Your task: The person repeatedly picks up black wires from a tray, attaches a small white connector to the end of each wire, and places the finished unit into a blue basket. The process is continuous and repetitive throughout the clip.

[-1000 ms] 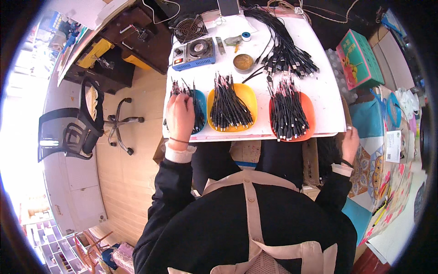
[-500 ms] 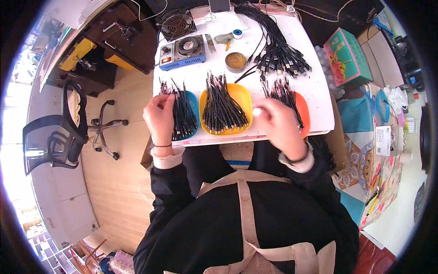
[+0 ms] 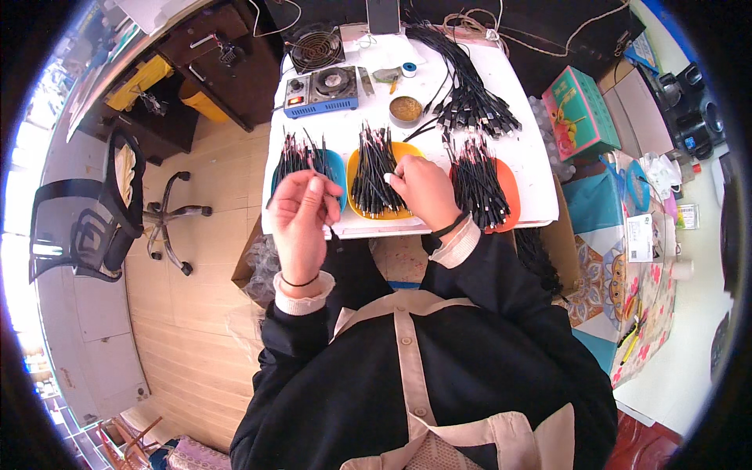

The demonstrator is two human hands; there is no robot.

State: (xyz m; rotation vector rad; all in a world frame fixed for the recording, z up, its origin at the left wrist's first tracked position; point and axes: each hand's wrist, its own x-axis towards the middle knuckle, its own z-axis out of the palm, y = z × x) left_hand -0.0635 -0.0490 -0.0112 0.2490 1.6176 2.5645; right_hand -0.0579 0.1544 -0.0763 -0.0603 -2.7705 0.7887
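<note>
My left hand [image 3: 301, 210] is raised before the blue tray [image 3: 335, 168], thumb and fingers pinched on a short black cable [image 3: 332, 233]. One stripped end pokes up above the fingertips and the rest hangs below the hand. Over the right side of the yellow tray [image 3: 407, 149], my right hand [image 3: 425, 188] is closed, its thumb tip against the cable bundle [image 3: 371, 176]; what the fingers hold, if anything, is hidden. More short black cables [image 3: 293, 158] lie in the blue tray. The orange tray [image 3: 511, 184] holds another bundle [image 3: 479, 188] right of my right hand.
Behind the trays stand a small blue machine [image 3: 321, 103] with a lit switch, a round tin [image 3: 405, 110] and a solder spool [image 3: 409, 69]. Black USB cables [image 3: 482, 106] spread at the back right. A fan [image 3: 317, 50] is at the back left, a green-pink box [image 3: 578, 113] at right.
My right hand has moved left, from between the yellow and orange trays to over the yellow one. My left hand has come toward me and right, with a cable now visible in it.
</note>
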